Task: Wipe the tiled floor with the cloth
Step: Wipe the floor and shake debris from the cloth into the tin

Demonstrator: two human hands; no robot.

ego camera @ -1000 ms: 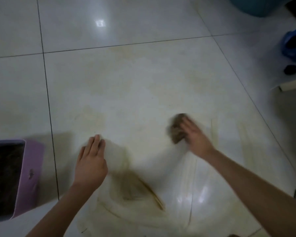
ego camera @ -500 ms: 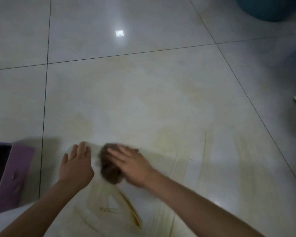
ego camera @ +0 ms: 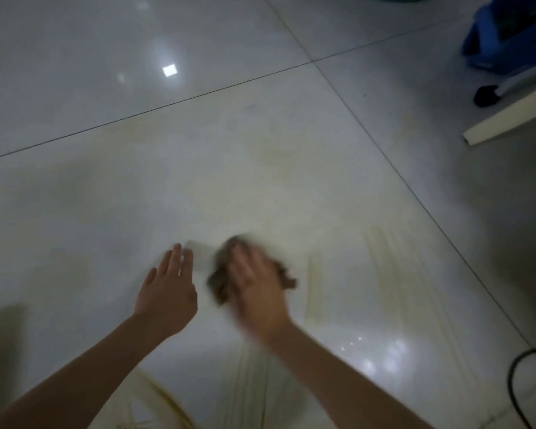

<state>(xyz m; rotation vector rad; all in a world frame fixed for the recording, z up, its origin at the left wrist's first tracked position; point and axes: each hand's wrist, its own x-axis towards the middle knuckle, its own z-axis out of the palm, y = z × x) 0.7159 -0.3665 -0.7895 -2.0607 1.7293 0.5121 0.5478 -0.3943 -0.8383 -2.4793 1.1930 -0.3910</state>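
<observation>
The cloth [ego camera: 219,283] has gone back and forth in the last second. It was out to the right, well apart from the left hand [ego camera: 167,292], then swept in just beside that hand, and now it sits slightly to the right of it again, a touch farther from the person. That reads as one pass of a side-to-side scrubbing stroke over the same patch, so the wiping is under way, not finished. Pale yellowish streaks [ego camera: 314,286] still lie on the floor [ego camera: 260,168] to the right of the cloth, and more show near the bottom edge between the forearms. The right hand [ego camera: 257,289] is blurred by its motion, but its fingers look stretched flat over the cloth, pressing it down rather than clenching it. The left hand is flat on the tile with straight fingers, holding nothing, and has kept roughly its place as a prop. The view has swung right: a purple box that stood at the left edge is out of sight. Counted, there are two hands and one brown cloth, which lies on the big middle tile under the right hand. There are also one blue plastic thing [ego camera: 508,35] at the far right, one pale strip [ego camera: 508,119] lying below it, and one dark cable [ego camera: 514,385] curling in at the near right corner.
</observation>
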